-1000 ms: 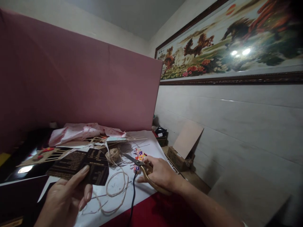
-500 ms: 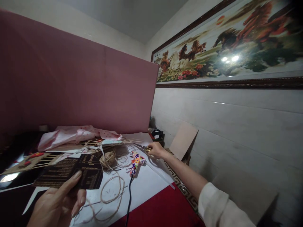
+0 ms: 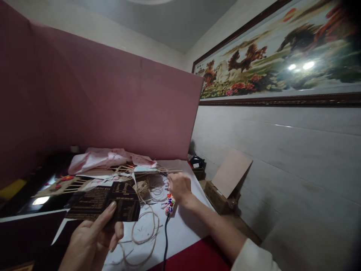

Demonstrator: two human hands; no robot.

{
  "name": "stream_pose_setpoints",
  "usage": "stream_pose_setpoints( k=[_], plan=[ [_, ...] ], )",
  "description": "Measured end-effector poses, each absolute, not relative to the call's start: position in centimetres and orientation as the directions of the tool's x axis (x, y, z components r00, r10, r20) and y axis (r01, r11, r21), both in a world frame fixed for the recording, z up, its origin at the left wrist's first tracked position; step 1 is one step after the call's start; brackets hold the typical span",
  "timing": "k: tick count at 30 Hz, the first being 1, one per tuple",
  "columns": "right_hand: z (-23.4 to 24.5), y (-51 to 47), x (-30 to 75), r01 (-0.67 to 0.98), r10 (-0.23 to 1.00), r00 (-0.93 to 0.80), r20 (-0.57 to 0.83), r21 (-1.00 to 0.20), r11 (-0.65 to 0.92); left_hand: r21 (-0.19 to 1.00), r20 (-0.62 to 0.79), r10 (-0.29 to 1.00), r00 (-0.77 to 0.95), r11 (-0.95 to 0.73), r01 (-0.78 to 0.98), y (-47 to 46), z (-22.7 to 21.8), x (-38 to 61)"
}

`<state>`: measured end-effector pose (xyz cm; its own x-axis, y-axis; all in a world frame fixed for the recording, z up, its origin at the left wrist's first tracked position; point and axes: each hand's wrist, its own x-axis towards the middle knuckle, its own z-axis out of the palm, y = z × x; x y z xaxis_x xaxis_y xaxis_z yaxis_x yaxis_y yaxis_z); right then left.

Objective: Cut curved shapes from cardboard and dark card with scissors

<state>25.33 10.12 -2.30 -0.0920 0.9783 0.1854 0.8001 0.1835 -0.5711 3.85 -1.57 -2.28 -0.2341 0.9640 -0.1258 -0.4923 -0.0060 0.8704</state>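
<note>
Dark card: the printed dark card (image 3: 97, 201) is above the counter's near left part, its far edge overlapping the view of the sticks.
Left grip: the left hand (image 3: 90, 233) holds that card, thumb on top.
Right grip: the right hand (image 3: 179, 186) is at the floral gun-shaped tool (image 3: 170, 207), hiding its upper part; I cannot tell whether the fingers hold anything.
Black cord: the cord (image 3: 166, 241) runs from the tool to the near edge of view.
Twine: a twine ball (image 3: 141, 189) sits between card and tool, with loose twine (image 3: 133, 229) looped nearer.
Far clutter: thin sticks (image 3: 75, 185), a pale blue piece (image 3: 145, 169) and a crumpled pink cloth (image 3: 101, 160) lie behind.
Counter: the counter (image 3: 180, 234) is white here, with a red area (image 3: 197, 254) in front.
Room: a pink panel (image 3: 118, 101) rises behind; right of it, a framed horse picture (image 3: 254, 67) hangs on a pale wall (image 3: 254, 139) above a cardboard box (image 3: 216, 195) and leaning board (image 3: 232, 173).
</note>
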Motion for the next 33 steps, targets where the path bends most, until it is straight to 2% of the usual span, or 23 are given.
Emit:
stream_pose_setpoints(
  k=[3,4,5,6,8,13,20,21,23,24,25,26,30,33],
  plan=[
    [-2.5,6.1,22.6,0.618,0.958,-0.243,0.153,-0.737,0.275,0.853,-0.131,0.967,-0.218,-0.002,-0.522,-1.7,-2.2,4.1],
    [-2.8,4.9,21.7,0.501,0.943,-0.307,0.127,-0.821,0.273,0.846,-0.14,0.966,-0.217,0.002,-0.534,-1.7,-2.2,4.4],
    [-3.2,3.9,20.9,0.294,0.927,-0.36,0.104,-0.93,0.218,0.839,-0.152,0.965,-0.213,0.012,-0.544,-1.7,-2.2,4.6],
    [-3.8,3.1,20.3,0.138,0.925,-0.367,0.102,-0.977,0.162,0.833,-0.162,0.964,-0.21,0.02,-0.553,-1.7,-2.2,4.9],
    [-4.8,2.1,19.6,-0.077,0.939,-0.326,0.111,-0.993,0.091,0.827,-0.17,0.965,-0.198,0.03,-0.561,-1.7,-2.3,5.5],
    [-5.8,1.8,20.5,-0.171,0.952,-0.253,0.174,-0.976,0.133,0.833,-0.16,0.981,-0.111,0.074,-0.548,-1.5,-3.1,6.2],
    [-5.7,1.5,20.6,-0.297,0.935,-0.302,0.186,-0.95,0.093,0.784,-0.137,0.987,-0.087,0.055,-0.618,-1.5,-3.6,7.0],
    [-5.7,1.7,20.6,-0.26,0.93,-0.316,0.187,-0.96,0.104,0.784,-0.136,0.986,-0.095,0.048,-0.619,-1.5,-3.6,7.1],
    [-5.5,2.5,21.1,0.012,0.907,-0.379,0.182,-0.979,0.201,0.788,-0.153,0.98,-0.128,0.042,-0.615,-1.4,-3.4,7.1],
    [-5.2,3.2,21.8,0.205,0.899,-0.405,0.165,-0.942,0.265,0.783,-0.175,0.972,-0.154,0.043,-0.62,-1.3,-3.2,7.0],
    [-4.9,4.1,22.8,0.426,0.897,-0.416,0.147,-0.84,0.335,0.773,-0.204,0.961,-0.188,0.04,-0.633,-1.3,-3.0,6.9],
    [-4.5,5.3,24.0,0.564,0.915,-0.376,0.145,-0.748,0.35,0.76,-0.228,0.947,-0.225,0.028,-0.649,-1.3,-2.7,6.7],
    [-3.6,10.3,29.9,0.811,0.969,-0.177,0.171,-0.534,0.242,0.707,-0.316,0.894,-0.318,-0.002,-0.707,-1.4,-1.9,5.9],
    [-4.1,13.6,32.5,0.903,0.982,-0.155,0.104,-0.388,0.184,0.68,-0.347,0.887,-0.304,0.015,-0.733,-1.4,-1.9,5.4]
  ],
)
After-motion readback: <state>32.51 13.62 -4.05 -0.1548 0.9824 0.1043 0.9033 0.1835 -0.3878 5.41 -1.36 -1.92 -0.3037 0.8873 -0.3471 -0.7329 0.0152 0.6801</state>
